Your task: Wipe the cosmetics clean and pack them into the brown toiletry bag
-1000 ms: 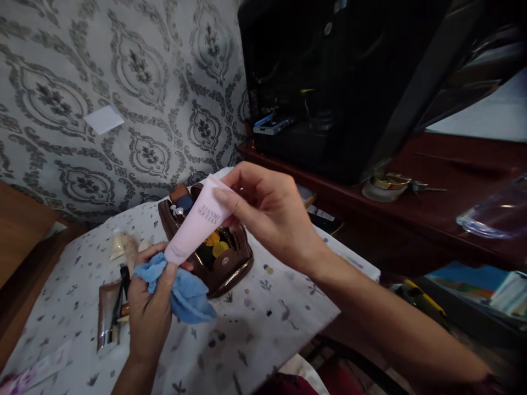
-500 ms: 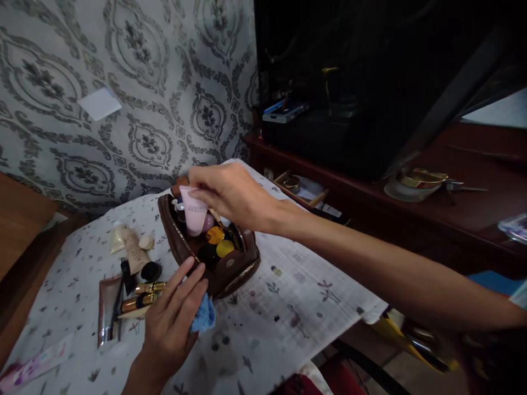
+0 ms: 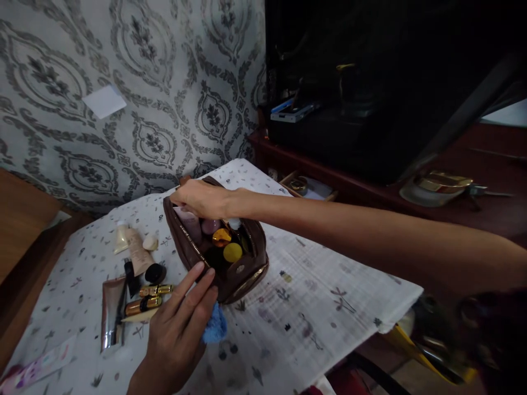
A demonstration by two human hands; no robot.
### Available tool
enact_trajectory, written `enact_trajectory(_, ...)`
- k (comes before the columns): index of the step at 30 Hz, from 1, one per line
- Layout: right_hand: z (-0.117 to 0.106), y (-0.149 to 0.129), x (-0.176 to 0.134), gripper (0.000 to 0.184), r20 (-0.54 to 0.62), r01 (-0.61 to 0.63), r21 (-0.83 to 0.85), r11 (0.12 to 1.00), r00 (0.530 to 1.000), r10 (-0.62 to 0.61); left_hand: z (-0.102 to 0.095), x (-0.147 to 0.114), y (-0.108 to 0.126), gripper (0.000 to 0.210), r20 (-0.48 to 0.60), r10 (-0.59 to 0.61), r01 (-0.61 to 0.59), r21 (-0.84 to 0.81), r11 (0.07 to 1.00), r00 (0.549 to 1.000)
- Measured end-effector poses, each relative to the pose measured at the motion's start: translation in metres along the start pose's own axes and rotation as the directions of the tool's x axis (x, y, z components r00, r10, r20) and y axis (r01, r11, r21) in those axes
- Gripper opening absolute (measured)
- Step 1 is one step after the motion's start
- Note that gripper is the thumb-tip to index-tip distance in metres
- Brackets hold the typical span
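Note:
A brown zippered cosmetic bag (image 3: 242, 277) lies unzipped on the patterned cloth. My right hand (image 3: 201, 198) reaches into its far left end, fingers bent down and mostly hidden. Just under that hand, a pale pink tube (image 3: 189, 224) stands inside the bag; whether the fingers grip it cannot be told. Beside the tube are a mauve rounded item (image 3: 211, 226), an orange-gold disc (image 3: 221, 237) and a yellow disc (image 3: 233, 252). My left hand (image 3: 183, 318) is open, its stretched fingertips at the bag's near edge. A fluffy blue cloth (image 3: 216, 323) shows beside its palm.
Left of the bag lie a metallic tube (image 3: 113, 315), a beige tube (image 3: 139, 252), a cream tube (image 3: 122, 237), a black round lid (image 3: 155, 272) and gold cosmetic cases (image 3: 143, 305). A dark red cabinet (image 3: 370, 192) with an open drawer (image 3: 317, 189) stands behind right.
My right hand has lowered the pink tube into the bag and shifted toward its far left end. My left hand stays at the near edge. The view has shifted slightly.

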State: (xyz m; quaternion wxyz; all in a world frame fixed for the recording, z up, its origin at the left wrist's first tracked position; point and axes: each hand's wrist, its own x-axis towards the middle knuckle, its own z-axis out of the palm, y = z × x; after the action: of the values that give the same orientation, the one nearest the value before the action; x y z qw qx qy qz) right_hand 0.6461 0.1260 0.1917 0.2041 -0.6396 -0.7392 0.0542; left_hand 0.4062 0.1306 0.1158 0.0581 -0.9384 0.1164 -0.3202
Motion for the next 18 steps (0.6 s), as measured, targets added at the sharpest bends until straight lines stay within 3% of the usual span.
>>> enact_trajectory(3, -0.008, -0.001, 0.004, 0.014, -0.025, 0.038, -0.109, 0.993, 0.999, -0.041, 0.002, 0.0, 0.001, 0.039, -0.003, -0.013, 0.013, 0.016, 1.0, 1.0)
enact_trajectory(11, -0.003, 0.011, 0.006, 0.005, -0.011, 0.097, -0.181, 0.979, 0.995, -0.101, 0.001, -0.003, 0.0, 0.042, 0.023, 0.002, -0.003, 0.044, 0.999, 1.0)
enact_trajectory(18, -0.002, -0.001, 0.004, 0.026, 0.084, 0.021, -0.352, 0.936, 0.996, 0.009, 0.002, -0.002, 0.0, 0.047, 0.014, 0.0, -0.001, 0.069, 0.998, 1.0)
